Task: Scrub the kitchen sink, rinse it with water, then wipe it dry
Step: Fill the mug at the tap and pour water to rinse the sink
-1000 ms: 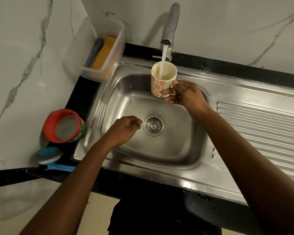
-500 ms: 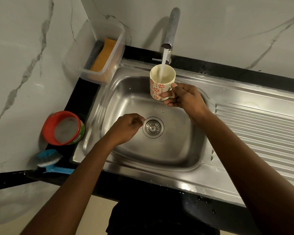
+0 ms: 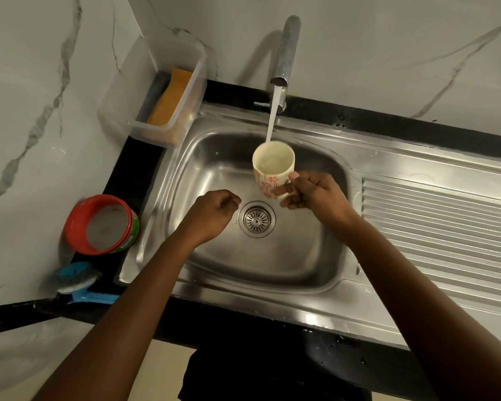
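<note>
A stainless steel sink (image 3: 307,264) fills the middle, with a round drain strainer (image 3: 257,219) in its basin. Water runs from the tap (image 3: 286,50) at the back into a cream mug with red flowers (image 3: 272,169). My right hand (image 3: 315,196) grips the mug by its handle, upright, over the basin and under the stream. My left hand (image 3: 211,217) hovers over the basin just left of the drain, fingers curled, holding nothing I can see.
A clear plastic tub (image 3: 168,91) with a yellow sponge (image 3: 171,98) stands at the back left. A red-rimmed soap tub (image 3: 102,224) and a blue brush (image 3: 75,280) sit on the black counter at left. The ribbed drainboard (image 3: 440,235) lies to the right.
My right hand has lowered the mug away from the spout, deeper over the basin, while water keeps running into it. My left hand has stayed beside the drain.
</note>
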Motion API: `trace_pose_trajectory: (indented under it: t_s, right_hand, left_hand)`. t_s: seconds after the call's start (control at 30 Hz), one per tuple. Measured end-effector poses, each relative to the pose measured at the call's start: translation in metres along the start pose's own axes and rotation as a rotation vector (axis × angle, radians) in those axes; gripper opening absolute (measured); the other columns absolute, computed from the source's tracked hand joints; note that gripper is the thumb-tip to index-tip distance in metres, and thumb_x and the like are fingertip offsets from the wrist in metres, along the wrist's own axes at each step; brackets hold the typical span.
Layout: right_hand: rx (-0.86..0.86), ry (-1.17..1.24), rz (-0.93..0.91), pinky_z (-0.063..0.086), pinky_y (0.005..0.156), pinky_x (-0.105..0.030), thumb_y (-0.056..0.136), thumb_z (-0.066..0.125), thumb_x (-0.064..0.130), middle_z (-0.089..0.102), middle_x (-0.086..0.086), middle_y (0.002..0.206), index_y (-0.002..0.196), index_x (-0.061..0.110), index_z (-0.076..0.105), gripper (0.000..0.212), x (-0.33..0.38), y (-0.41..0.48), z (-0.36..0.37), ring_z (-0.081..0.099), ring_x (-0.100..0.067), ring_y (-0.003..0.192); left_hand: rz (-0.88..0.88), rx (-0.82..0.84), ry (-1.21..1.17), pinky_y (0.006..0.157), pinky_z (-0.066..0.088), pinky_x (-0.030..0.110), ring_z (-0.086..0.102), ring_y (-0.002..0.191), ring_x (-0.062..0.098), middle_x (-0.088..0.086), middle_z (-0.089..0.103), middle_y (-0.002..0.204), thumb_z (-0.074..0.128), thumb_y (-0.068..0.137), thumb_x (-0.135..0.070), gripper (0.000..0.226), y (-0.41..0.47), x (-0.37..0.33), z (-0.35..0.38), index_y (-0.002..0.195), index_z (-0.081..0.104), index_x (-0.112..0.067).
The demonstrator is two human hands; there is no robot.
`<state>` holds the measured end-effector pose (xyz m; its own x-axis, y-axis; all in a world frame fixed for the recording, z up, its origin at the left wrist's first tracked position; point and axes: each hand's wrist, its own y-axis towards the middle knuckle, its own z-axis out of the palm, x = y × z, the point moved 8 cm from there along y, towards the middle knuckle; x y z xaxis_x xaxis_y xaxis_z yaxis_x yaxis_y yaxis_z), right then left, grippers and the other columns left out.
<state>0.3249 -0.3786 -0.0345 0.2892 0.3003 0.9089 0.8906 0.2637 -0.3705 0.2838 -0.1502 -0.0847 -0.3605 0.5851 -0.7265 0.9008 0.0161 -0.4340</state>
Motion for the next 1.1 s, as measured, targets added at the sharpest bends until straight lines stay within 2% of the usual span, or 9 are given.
trace_pose_trajectory:
  t_s: [0.17, 0.33, 0.4, 0.53, 0.63, 0.73, 0.87, 0.97, 1.1]
  right_hand:
    - [0.083, -0.131, 0.177, 0.057, 0.065, -0.033, 0.109, 0.051, 0.022, 0.081, -0.005, 0.090, 0.100, 0.006, 0.076, 0.031, -0.045, -0.026, 0.017, 0.073, -0.021, 0.067]
    - [0.152, -0.209, 0.373, 0.061, 0.063, -0.033, 0.108, 0.052, 0.027, 0.081, -0.005, 0.086, 0.105, 0.006, 0.073, 0.029, -0.058, -0.025, 0.040, 0.079, -0.025, 0.073]
    - [0.040, -0.106, 0.406, 0.063, 0.069, -0.039, 0.108, 0.050, 0.026, 0.081, -0.007, 0.087, 0.105, 0.005, 0.071, 0.030, -0.057, -0.019, 0.036, 0.079, -0.026, 0.073]
    - [-0.239, 0.307, 0.464, 0.063, 0.076, -0.043, 0.110, 0.043, 0.023, 0.079, -0.018, 0.095, 0.109, 0.005, 0.063, 0.027, -0.065, -0.017, 0.020, 0.077, -0.029, 0.074]
    - [-0.354, 0.498, 0.530, 0.062, 0.084, -0.049, 0.109, 0.038, 0.017, 0.076, -0.026, 0.100, 0.112, 0.003, 0.057, 0.025, -0.085, -0.034, 0.016, 0.078, -0.034, 0.078]
    - [-0.317, 0.566, 0.580, 0.063, 0.081, -0.048, 0.108, 0.039, 0.017, 0.074, -0.031, 0.106, 0.110, 0.003, 0.056, 0.022, -0.097, -0.060, 0.027, 0.079, -0.037, 0.081]
    - [-0.219, 0.606, 0.662, 0.062, 0.087, -0.051, 0.106, 0.041, 0.016, 0.078, -0.024, 0.094, 0.094, 0.003, 0.056, 0.023, -0.099, -0.076, 0.049, 0.078, -0.038, 0.083]
    - [-0.193, 0.587, 0.649, 0.063, 0.087, -0.050, 0.111, 0.041, 0.024, 0.078, -0.022, 0.099, 0.103, 0.001, 0.057, 0.029, -0.091, -0.068, 0.055, 0.078, -0.037, 0.087]
    - [-0.289, 0.713, 0.575, 0.063, 0.087, -0.048, 0.108, 0.039, 0.017, 0.076, -0.024, 0.106, 0.137, -0.006, 0.046, 0.038, -0.078, -0.053, 0.043, 0.077, -0.039, 0.095]
  left_hand:
    - [0.000, -0.061, 0.040, 0.085, 0.044, 0.023, 0.063, 0.110, 0.008, -0.008, 0.073, 0.123, 0.053, 0.106, -0.028, 0.026, 0.003, 0.003, -0.003, 0.120, 0.074, -0.023]
    - [0.024, -0.021, 0.087, 0.092, 0.044, 0.025, 0.063, 0.118, 0.012, -0.006, 0.071, 0.130, 0.052, 0.108, -0.030, 0.026, 0.017, -0.008, -0.005, 0.125, 0.071, -0.023]
    - [0.037, -0.016, 0.096, 0.093, 0.045, 0.027, 0.063, 0.119, 0.014, -0.004, 0.069, 0.132, 0.052, 0.107, -0.030, 0.027, 0.024, -0.018, -0.006, 0.127, 0.069, -0.023]
    - [0.085, -0.018, 0.119, 0.090, 0.044, 0.026, 0.065, 0.120, 0.016, -0.002, 0.070, 0.133, 0.054, 0.106, -0.028, 0.029, 0.035, -0.039, -0.003, 0.131, 0.068, -0.021]
    - [0.115, -0.006, 0.124, 0.093, 0.043, 0.023, 0.065, 0.122, 0.017, 0.000, 0.070, 0.135, 0.054, 0.106, -0.025, 0.031, 0.038, -0.050, 0.006, 0.133, 0.068, -0.019]
    - [0.122, 0.011, 0.108, 0.092, 0.044, 0.024, 0.065, 0.119, 0.016, -0.001, 0.070, 0.132, 0.054, 0.106, -0.023, 0.029, 0.039, -0.051, 0.014, 0.130, 0.069, -0.019]
    - [0.096, 0.059, 0.120, 0.094, 0.045, 0.026, 0.064, 0.122, 0.018, 0.000, 0.069, 0.135, 0.053, 0.106, -0.021, 0.028, 0.037, -0.043, 0.024, 0.129, 0.069, -0.018]
    - [0.088, 0.061, 0.141, 0.097, 0.046, 0.028, 0.063, 0.124, 0.018, 0.001, 0.068, 0.138, 0.051, 0.107, -0.021, 0.029, 0.036, -0.039, 0.022, 0.130, 0.069, -0.018]
    - [0.088, 0.043, 0.146, 0.093, 0.044, 0.026, 0.064, 0.122, 0.016, -0.001, 0.068, 0.136, 0.052, 0.107, -0.021, 0.029, 0.033, -0.035, 0.017, 0.130, 0.069, -0.019]
